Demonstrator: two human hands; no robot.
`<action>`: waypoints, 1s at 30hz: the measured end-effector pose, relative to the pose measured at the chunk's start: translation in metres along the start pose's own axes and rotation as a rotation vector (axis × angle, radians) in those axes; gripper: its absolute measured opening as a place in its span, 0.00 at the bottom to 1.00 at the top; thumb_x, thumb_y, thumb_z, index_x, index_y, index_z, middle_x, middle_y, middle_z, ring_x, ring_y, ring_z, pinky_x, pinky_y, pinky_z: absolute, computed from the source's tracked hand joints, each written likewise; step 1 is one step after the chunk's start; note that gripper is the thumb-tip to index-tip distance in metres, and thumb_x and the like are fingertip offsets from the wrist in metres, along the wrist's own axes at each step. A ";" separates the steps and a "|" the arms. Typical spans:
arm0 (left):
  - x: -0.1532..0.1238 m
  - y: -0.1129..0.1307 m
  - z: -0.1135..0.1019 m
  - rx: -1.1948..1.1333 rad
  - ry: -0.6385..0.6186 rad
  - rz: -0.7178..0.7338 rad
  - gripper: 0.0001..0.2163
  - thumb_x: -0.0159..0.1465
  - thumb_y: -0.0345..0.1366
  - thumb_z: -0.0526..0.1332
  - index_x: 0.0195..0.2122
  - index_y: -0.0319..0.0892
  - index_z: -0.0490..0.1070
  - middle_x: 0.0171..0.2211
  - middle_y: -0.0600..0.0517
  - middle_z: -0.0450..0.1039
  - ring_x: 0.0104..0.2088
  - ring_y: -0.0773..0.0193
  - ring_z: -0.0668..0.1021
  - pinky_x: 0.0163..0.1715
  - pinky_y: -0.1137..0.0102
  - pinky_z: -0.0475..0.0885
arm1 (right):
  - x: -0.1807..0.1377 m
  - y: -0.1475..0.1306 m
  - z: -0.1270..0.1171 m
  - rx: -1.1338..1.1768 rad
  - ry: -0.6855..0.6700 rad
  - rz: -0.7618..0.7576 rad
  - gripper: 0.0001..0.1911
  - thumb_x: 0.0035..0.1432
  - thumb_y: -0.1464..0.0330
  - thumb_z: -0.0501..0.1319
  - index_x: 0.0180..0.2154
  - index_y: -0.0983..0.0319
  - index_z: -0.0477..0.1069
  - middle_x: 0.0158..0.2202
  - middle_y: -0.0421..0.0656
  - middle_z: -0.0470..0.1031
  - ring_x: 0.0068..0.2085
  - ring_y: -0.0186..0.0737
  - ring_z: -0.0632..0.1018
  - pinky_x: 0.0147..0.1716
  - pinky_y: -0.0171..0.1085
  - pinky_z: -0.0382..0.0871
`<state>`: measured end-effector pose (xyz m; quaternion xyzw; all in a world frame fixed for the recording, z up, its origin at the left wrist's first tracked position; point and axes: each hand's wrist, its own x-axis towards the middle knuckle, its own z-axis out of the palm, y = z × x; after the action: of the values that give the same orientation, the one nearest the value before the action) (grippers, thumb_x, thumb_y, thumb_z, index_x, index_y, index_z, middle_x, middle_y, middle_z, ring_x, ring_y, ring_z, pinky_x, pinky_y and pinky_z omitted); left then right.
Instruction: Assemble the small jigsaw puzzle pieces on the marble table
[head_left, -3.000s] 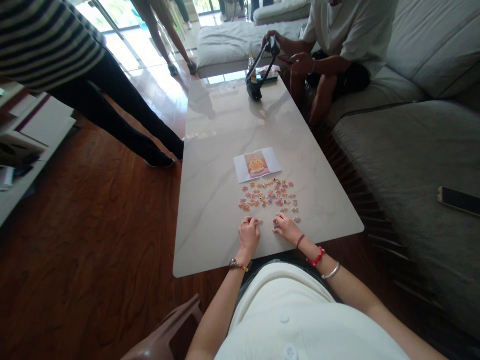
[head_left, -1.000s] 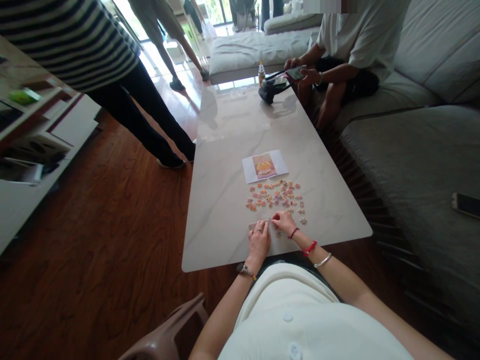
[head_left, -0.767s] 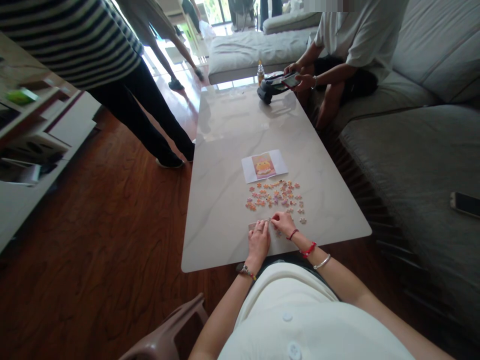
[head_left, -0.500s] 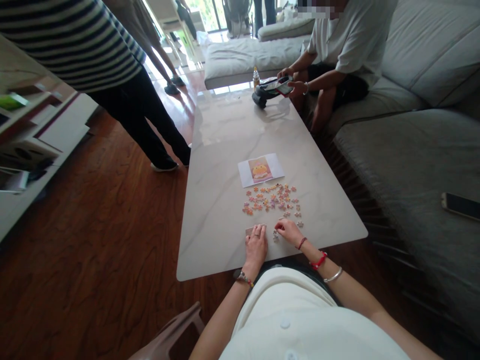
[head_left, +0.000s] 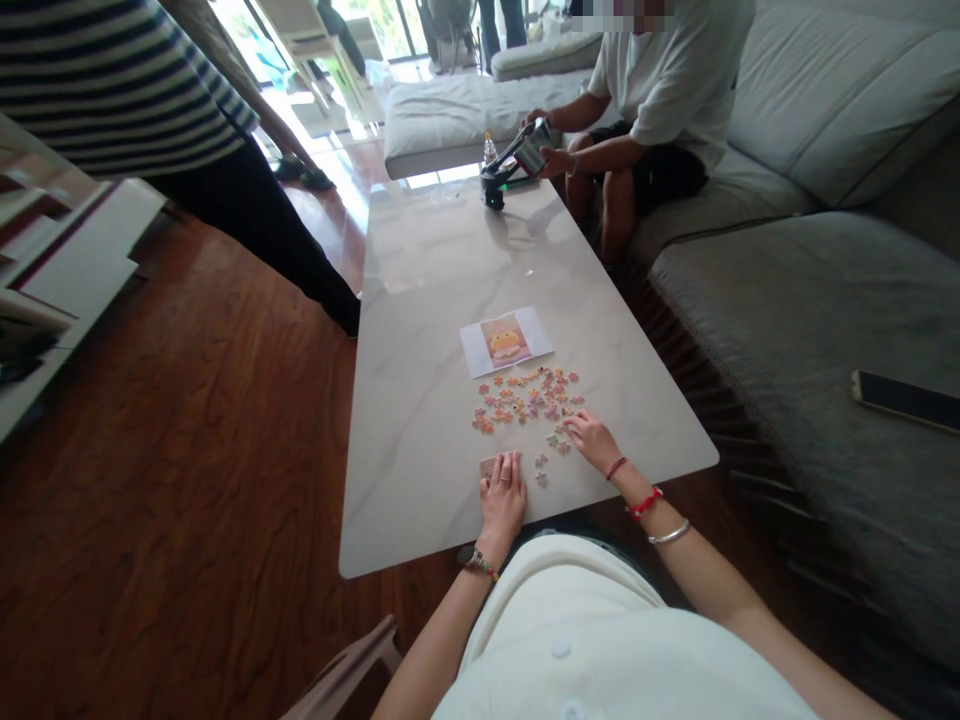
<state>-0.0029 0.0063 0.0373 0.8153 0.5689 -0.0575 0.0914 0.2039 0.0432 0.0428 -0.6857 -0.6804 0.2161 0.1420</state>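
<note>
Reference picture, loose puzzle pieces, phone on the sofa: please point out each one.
reference picture point(head_left: 505, 341), head view, on its printed middle.
loose puzzle pieces point(head_left: 529, 400), head view, middle of the scattered group.
phone point(head_left: 906, 400), head view, middle of its dark face.

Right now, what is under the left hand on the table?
The left hand lies flat on the table, fingertips on a small joined patch of puzzle pieces. Only the patch's left end shows; how far it runs beneath the fingers is hidden.
</note>
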 end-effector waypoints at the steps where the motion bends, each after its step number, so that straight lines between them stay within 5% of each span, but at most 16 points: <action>1: 0.000 0.000 0.001 -0.002 -0.005 -0.006 0.23 0.59 0.31 0.42 0.58 0.43 0.44 0.58 0.47 0.49 0.58 0.61 0.52 0.48 0.58 0.56 | 0.003 0.003 -0.002 -0.018 -0.017 -0.008 0.10 0.54 0.72 0.53 0.39 0.61 0.67 0.40 0.45 0.67 0.37 0.33 0.71 0.37 0.30 0.62; 10: -0.001 0.002 -0.001 -0.036 -0.018 -0.036 0.24 0.59 0.32 0.43 0.58 0.44 0.44 0.57 0.46 0.50 0.57 0.60 0.52 0.49 0.57 0.56 | 0.015 0.006 0.006 -0.095 -0.102 -0.052 0.04 0.52 0.71 0.55 0.31 0.63 0.67 0.39 0.45 0.66 0.36 0.33 0.71 0.36 0.30 0.62; 19: -0.004 0.001 -0.003 -0.053 0.026 -0.027 0.23 0.60 0.32 0.43 0.58 0.44 0.45 0.57 0.47 0.50 0.57 0.61 0.53 0.49 0.59 0.57 | -0.005 0.009 0.002 0.008 0.001 0.006 0.10 0.53 0.73 0.53 0.39 0.63 0.66 0.39 0.45 0.66 0.38 0.34 0.71 0.38 0.31 0.62; 30: -0.003 0.004 -0.003 -0.051 0.033 -0.046 0.23 0.60 0.32 0.43 0.57 0.44 0.46 0.58 0.47 0.49 0.57 0.60 0.52 0.50 0.60 0.55 | -0.001 -0.023 0.021 -0.138 -0.045 -0.040 0.05 0.51 0.68 0.57 0.32 0.63 0.67 0.37 0.46 0.66 0.40 0.39 0.69 0.40 0.37 0.60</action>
<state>-0.0003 0.0029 0.0408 0.8003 0.5901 -0.0316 0.1017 0.1734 0.0410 0.0363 -0.6751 -0.7103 0.1810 0.0834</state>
